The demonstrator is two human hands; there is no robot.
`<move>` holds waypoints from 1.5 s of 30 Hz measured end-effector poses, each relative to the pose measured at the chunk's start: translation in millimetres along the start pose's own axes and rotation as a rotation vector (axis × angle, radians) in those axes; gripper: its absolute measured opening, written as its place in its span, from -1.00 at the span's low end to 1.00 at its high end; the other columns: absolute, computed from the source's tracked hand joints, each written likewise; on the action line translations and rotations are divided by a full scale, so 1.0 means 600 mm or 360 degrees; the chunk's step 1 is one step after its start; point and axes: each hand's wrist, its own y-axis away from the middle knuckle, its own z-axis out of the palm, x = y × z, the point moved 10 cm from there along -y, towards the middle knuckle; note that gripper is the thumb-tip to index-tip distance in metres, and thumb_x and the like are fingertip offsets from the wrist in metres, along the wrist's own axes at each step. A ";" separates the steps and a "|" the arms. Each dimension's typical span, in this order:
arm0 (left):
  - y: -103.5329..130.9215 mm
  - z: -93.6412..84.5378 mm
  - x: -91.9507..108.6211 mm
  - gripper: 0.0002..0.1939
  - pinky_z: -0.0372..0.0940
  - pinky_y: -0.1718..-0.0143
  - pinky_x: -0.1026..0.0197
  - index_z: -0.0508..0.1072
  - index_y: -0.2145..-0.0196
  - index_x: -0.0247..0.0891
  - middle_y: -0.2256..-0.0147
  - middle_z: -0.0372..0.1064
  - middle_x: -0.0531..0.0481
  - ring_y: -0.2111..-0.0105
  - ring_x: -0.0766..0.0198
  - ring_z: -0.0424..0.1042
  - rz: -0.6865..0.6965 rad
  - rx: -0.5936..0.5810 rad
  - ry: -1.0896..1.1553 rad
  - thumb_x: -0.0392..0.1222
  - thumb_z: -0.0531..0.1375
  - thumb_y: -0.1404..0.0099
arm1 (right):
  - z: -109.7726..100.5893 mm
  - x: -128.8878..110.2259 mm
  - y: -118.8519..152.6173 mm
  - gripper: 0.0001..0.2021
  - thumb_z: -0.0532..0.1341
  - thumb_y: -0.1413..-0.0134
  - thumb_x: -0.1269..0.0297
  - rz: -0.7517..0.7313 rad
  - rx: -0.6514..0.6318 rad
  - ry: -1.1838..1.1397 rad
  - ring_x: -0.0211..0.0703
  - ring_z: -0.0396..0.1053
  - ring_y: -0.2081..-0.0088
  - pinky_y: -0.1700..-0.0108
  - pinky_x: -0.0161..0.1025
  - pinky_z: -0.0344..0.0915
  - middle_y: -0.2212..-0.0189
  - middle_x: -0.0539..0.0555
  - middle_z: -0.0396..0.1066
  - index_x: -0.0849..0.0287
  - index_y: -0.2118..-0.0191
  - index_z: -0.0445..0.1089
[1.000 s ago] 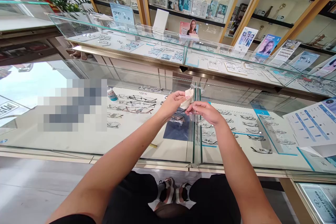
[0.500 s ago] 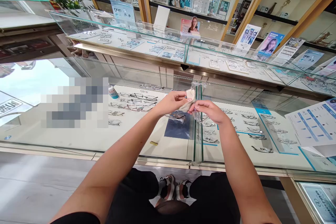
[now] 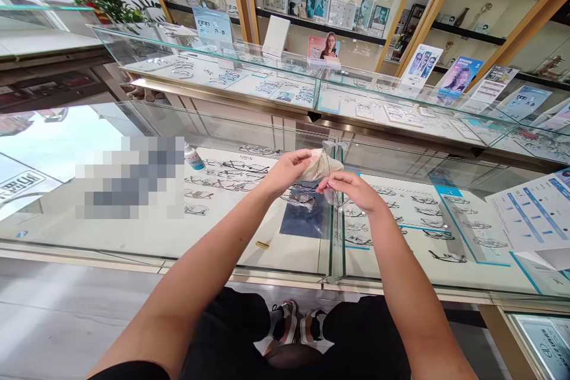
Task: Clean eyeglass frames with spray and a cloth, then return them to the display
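My left hand point(image 3: 288, 171) pinches a cream cloth point(image 3: 315, 167) between thumb and fingers, bunched up above the glass tabletop point(image 3: 214, 243) near its seam point(image 3: 335, 249). My right hand point(image 3: 354, 189), fingers curled together just beside it, pinches what seems to be a thin-rimmed pair of glasses point(image 3: 328, 165), though the part in my fingertips is too small to make out surely. I expect the cloth to be light, limp and easy to grip anywhere in its folds. The glasses I judge light but fragile, with slick lenses, best held by the rim or bridge rather than by the slender temples. A white bottle point(image 3: 195, 157) stands well apart to my left
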 end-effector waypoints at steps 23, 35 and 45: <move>0.003 0.007 -0.007 -0.48 0.24 0.40 0.30 0.56 0.09 -0.28 0.37 0.51 0.02 0.46 0.38 0.38 0.0119 0.0194 0.0284 0.23 0.44 -0.26 | 0.011 0.010 -0.011 -0.68 0.36 -0.28 -0.07 -0.0088 0.0115 -0.0448 -0.03 0.54 0.00 -0.13 -0.10 0.41 0.15 0.12 0.61 0.10 0.20 0.63; 0.012 0.038 0.005 -0.57 0.32 0.37 0.19 0.53 0.16 -0.26 0.42 0.55 -0.02 0.55 0.29 0.44 -0.0003 -0.0171 0.0256 0.10 0.49 -0.23 | 0.028 -0.001 -0.010 -0.66 0.41 -0.21 -0.10 -0.0072 -0.0012 -0.0500 -0.02 0.54 0.07 -0.14 -0.05 0.40 0.19 0.12 0.62 0.11 0.28 0.61; 0.018 0.069 0.000 -0.58 0.35 0.39 0.20 0.45 0.26 -0.25 0.49 0.48 0.00 0.56 0.32 0.39 -0.0011 -0.0406 0.0298 0.16 0.41 -0.32 | 0.026 0.017 -0.012 -0.69 0.40 -0.24 -0.06 -0.0050 -0.0016 -0.0542 -0.02 0.55 0.07 -0.18 -0.02 0.40 0.24 0.11 0.62 0.11 0.27 0.62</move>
